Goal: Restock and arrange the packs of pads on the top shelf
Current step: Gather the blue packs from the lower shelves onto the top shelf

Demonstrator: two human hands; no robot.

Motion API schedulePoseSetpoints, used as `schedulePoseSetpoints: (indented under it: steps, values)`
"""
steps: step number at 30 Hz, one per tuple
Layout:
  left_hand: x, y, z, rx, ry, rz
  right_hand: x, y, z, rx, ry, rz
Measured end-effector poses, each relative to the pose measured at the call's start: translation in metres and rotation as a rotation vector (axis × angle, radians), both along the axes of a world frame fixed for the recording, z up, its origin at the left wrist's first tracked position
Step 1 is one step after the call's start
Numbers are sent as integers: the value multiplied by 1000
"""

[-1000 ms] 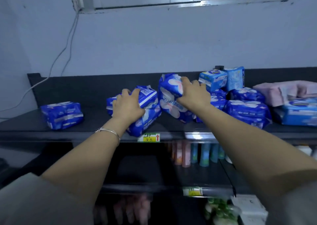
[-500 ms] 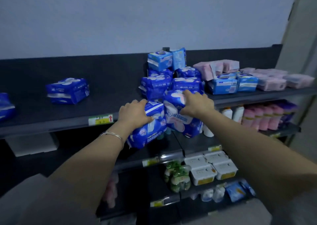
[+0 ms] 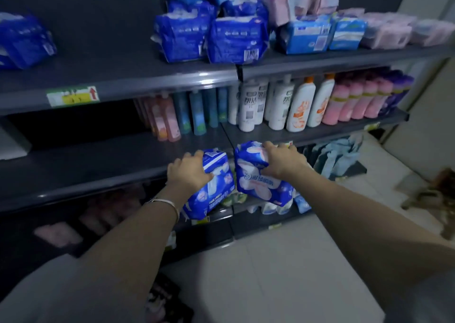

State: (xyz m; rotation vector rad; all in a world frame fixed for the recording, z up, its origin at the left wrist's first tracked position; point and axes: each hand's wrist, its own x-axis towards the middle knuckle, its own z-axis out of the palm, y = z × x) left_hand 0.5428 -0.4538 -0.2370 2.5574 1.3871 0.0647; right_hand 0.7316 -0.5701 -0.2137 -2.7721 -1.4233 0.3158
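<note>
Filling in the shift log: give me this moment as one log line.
left hand: grips left blue pack | right hand: grips right blue pack | both held below top shelf

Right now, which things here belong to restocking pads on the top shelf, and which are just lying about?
Job:
blue plastic pad pack gripped by the left hand
blue-and-white plastic pad pack gripped by the right hand
stacked dark blue pad packs on the dark grey top shelf

Lying about:
white plastic bottles
pink bottles
light blue cloth
</note>
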Motion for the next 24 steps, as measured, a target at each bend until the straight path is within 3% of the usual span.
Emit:
schedulePoseSetpoints:
  steps: [11,24]
  values:
    - [1,2,-220,-282,115,34,-10,10,-223,-201,179,-93]
    - [-13,-20,-603,-438,282,46,-11,-6,-603,-355,275,-85]
